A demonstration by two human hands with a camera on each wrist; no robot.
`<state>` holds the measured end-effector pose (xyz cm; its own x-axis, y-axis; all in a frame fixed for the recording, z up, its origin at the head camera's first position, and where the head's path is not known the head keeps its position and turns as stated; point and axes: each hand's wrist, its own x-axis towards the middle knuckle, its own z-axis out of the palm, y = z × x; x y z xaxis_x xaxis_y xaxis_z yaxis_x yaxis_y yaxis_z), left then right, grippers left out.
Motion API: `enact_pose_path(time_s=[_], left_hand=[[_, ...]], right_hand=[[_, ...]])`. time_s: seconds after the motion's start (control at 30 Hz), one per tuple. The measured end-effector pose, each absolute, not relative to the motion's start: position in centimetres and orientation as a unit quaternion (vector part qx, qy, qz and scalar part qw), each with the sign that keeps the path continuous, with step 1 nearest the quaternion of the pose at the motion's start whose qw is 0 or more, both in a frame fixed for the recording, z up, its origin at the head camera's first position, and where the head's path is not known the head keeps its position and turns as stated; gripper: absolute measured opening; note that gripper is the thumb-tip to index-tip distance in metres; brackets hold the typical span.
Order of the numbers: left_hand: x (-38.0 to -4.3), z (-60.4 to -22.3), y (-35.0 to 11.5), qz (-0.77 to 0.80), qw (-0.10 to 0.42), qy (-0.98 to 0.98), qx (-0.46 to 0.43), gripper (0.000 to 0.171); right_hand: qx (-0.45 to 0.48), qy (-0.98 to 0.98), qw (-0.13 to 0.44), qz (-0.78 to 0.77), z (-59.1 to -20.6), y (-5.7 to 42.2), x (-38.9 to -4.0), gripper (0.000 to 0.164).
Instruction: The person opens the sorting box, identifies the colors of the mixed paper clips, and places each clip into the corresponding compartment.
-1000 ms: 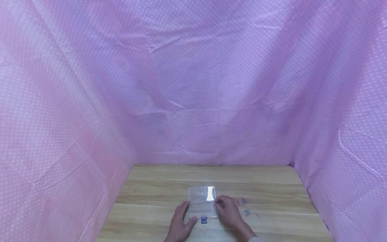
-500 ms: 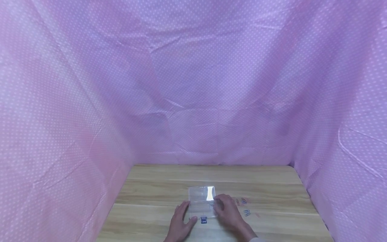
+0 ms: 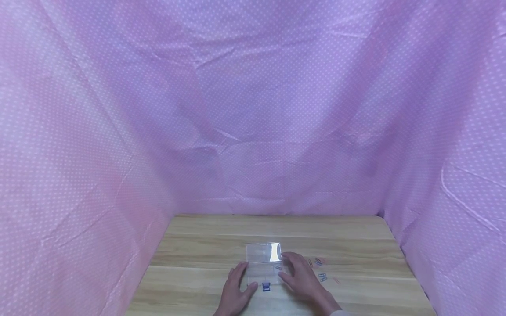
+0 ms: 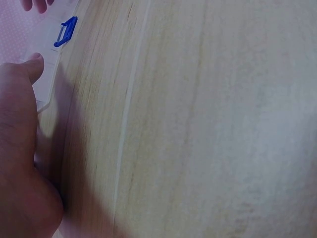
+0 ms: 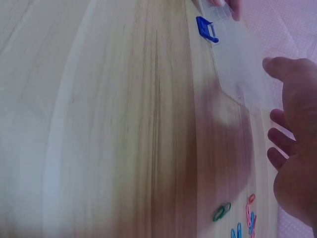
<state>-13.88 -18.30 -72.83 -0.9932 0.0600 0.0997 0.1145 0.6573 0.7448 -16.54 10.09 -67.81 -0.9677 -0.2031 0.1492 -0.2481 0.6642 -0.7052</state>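
A clear plastic box (image 3: 261, 274) lies on the table with its transparent lid (image 3: 258, 253) folded back and a blue latch (image 3: 266, 287) at its front edge. My left hand (image 3: 234, 292) holds the box's left side, thumb at the front edge and fingers along the side. Inside, near the right end, sits a paper clip (image 3: 278, 267). My right hand (image 3: 298, 274) hovers at the box's right end, thumb and fingers apart, holding nothing. In the right wrist view, its thumb reaches over the clear box (image 5: 237, 59).
Several paper clips (image 3: 323, 277) lie loose on the wooden table (image 3: 205, 245) to the right of my right hand. The right wrist view shows a green clip (image 5: 222, 212) and pink clips (image 5: 248, 215). Pink dotted cloth (image 3: 253, 131) hangs around the back and sides.
My right hand has let go of a paper clip, now inside the box. Its thumb and fingers have spread apart. The left hand and the box stay in place.
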Motion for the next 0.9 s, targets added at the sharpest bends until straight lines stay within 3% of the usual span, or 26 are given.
enact_pose_path(time_s=[0.3,0.9], left_hand=[[-14.0,-72.9,-18.3,-0.410,0.016,-0.911,-0.037,0.077],[-13.7,-73.1,-18.3,-0.416,0.031,-0.908,-0.041,0.076]], right_hand=[[0.134,-0.923,0.052,0.358,-67.3,11.9,-16.0,0.060],[0.105,-0.935,0.085,0.328,-68.1,17.0,-15.7,0.052]])
